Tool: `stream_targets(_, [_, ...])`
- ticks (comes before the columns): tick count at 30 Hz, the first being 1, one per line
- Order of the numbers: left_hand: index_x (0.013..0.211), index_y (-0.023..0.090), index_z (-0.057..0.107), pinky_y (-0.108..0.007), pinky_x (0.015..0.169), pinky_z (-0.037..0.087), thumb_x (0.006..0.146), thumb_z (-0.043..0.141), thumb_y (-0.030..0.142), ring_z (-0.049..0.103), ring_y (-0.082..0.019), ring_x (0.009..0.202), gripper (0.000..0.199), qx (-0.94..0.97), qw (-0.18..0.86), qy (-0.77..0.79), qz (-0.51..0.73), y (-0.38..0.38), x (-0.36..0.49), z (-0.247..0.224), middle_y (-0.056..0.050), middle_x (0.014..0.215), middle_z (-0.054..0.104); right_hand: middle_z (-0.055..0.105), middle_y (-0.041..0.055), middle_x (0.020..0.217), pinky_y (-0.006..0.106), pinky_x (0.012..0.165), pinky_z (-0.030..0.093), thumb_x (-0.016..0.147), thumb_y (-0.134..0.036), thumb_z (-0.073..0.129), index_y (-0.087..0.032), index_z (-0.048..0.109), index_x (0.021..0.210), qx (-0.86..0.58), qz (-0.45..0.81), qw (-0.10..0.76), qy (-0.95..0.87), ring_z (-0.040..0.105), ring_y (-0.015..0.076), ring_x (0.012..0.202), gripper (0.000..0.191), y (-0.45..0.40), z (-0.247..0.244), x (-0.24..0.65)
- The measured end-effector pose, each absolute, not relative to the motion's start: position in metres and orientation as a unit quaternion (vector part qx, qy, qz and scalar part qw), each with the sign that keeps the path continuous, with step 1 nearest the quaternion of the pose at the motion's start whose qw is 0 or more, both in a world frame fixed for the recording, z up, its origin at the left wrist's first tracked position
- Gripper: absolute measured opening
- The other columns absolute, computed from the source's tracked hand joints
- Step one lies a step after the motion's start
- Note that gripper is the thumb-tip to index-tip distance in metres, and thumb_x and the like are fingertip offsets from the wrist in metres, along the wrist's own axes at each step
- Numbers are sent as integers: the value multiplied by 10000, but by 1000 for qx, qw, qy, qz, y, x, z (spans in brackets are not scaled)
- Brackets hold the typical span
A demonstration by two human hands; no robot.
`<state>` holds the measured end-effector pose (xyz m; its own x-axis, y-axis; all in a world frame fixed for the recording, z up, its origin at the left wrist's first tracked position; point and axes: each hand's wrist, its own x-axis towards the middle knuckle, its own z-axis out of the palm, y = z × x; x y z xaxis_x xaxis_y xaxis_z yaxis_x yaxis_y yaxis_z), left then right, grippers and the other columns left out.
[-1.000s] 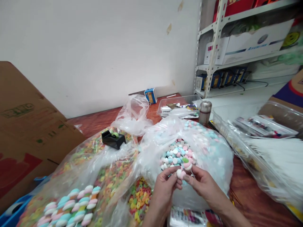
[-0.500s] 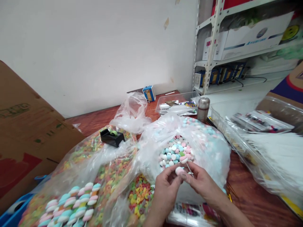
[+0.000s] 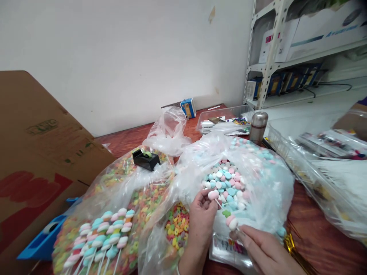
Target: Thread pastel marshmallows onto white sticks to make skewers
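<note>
My left hand [image 3: 204, 208] pinches a pink-and-white marshmallow [image 3: 213, 195] over the opening of the marshmallow bag [image 3: 266, 183]. My right hand [image 3: 258, 242], lower and to the right, grips a thin white stick [image 3: 218, 204] close under a second pink-and-white marshmallow [image 3: 231, 222]. Above that one on the stick sits a green gummy [image 3: 226, 214]. The stick's tip reaches the marshmallow in my left hand; whether it has pierced it I cannot tell. Finished-looking marshmallow skewers [image 3: 99, 238] lie at the lower left on a bag of colourful ring candies [image 3: 143, 208].
A black tape dispenser [image 3: 146, 159] rests on the ring-candy bag. Behind stand a metal flask [image 3: 258, 128] and a clear tray [image 3: 223, 124] of small items. A large clear tub [image 3: 304, 183] is at right, gold ties [image 3: 291, 246] nearby, a cardboard box [image 3: 43, 152] at left.
My hands have moved apart: the left up with its marshmallow, the right down along the stick. More of the stick, gummy and lower marshmallow shows. The whole view has shifted slightly.
</note>
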<state>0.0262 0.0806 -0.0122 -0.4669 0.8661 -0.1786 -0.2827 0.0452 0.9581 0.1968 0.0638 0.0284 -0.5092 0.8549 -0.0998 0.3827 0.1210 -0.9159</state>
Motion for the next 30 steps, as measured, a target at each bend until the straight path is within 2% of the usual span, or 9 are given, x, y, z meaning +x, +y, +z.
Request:
stream_targets(6, [928, 142, 666, -243, 688, 542, 677, 725, 192, 684, -146, 691, 262, 267, 454, 563, 637, 78, 29, -6, -31, 775, 728, 638, 3, 661, 203, 615, 464, 897, -450, 399, -221, 612, 686, -455, 545, 204, -674, 586, 173, 666, 377, 64, 29, 197])
stream_targets(14, [948, 139, 658, -283, 773, 538, 731, 677, 183, 686, -176, 800, 222, 340, 412, 588, 608, 74, 36, 0, -62, 863, 734, 578, 0, 594, 217, 582, 463, 895, -494, 394, -228, 582, 664, -463, 592, 250, -610, 567, 162, 610, 399, 56, 24, 187])
stream_targets(17, [964, 147, 661, -286, 789, 531, 752, 643, 163, 681, -178, 823, 213, 373, 395, 593, 594, 72, 36, 0, -62, 899, 728, 592, 5, 603, 227, 586, 472, 880, -517, 424, -244, 585, 669, -470, 584, 258, -609, 583, 173, 629, 381, 56, 22, 185])
stream_targets(21, [972, 161, 673, -279, 790, 527, 769, 614, 144, 676, -173, 823, 211, 396, 381, 597, 584, 69, 35, 0, -49, 889, 723, 497, -24, 496, 241, 542, 458, 897, -538, 348, -261, 537, 652, -471, 560, 286, -619, 556, 179, 583, 415, 54, 19, 178])
stream_targets(23, [980, 165, 683, -274, 805, 521, 770, 600, 127, 673, -177, 863, 230, 404, 376, 598, 581, 67, 36, -2, -56, 932, 725, 493, -30, 504, 237, 518, 441, 886, -548, 375, -261, 525, 664, -468, 563, 291, -615, 536, 172, 564, 393, 53, 17, 177])
stream_targets(27, [1029, 171, 684, -271, 783, 525, 796, 594, 154, 671, -187, 875, 251, 407, 400, 591, 570, 60, 41, -8, -68, 973, 727, 405, -66, 495, 226, 402, 338, 902, -567, 357, -259, 478, 707, -441, 637, 232, -588, 389, 133, 441, 384, 57, 11, 176])
stream_targets(30, [1065, 181, 678, -285, 780, 532, 836, 580, 204, 670, -196, 864, 249, 423, 397, 602, 549, 47, 42, -12, -71, 966, 727, 400, -67, 532, 235, 446, 337, 941, -532, 295, -253, 462, 752, -419, 614, 197, -639, 377, 134, 473, 376, 65, 2, 173])
